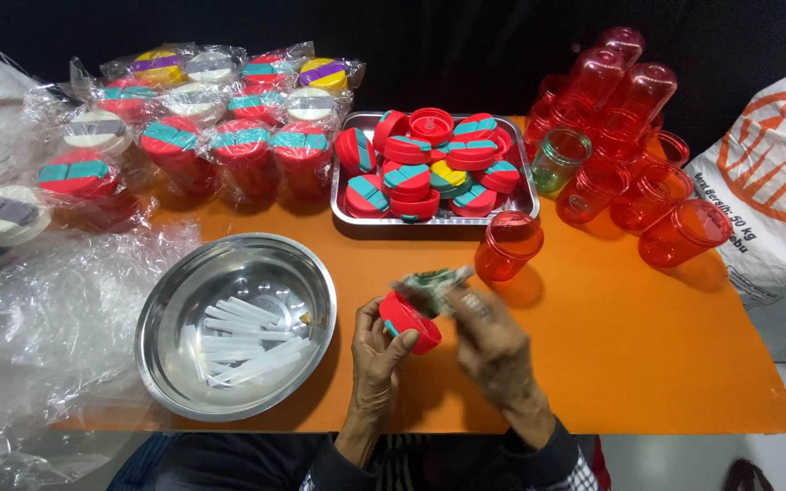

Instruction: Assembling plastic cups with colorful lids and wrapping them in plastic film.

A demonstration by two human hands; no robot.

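Observation:
My left hand (382,355) holds a red round lid (409,322) with teal flaps, tilted on its edge above the orange table (648,336). My right hand (493,341) is blurred and pinches a small crumpled green label or paper (431,285) just above the lid. A single red translucent jar (508,245) stands upright a little beyond my right hand.
A steel bowl (175,300) with several white plastic sticks sits left. A metal tray (525,195) of red lids is behind, wrapped jars (238,145) at back left, stacked red jars (629,173) and one green jar (559,159) at right. Loose plastic wrap (38,327) lies far left; a white sack (775,173) far right.

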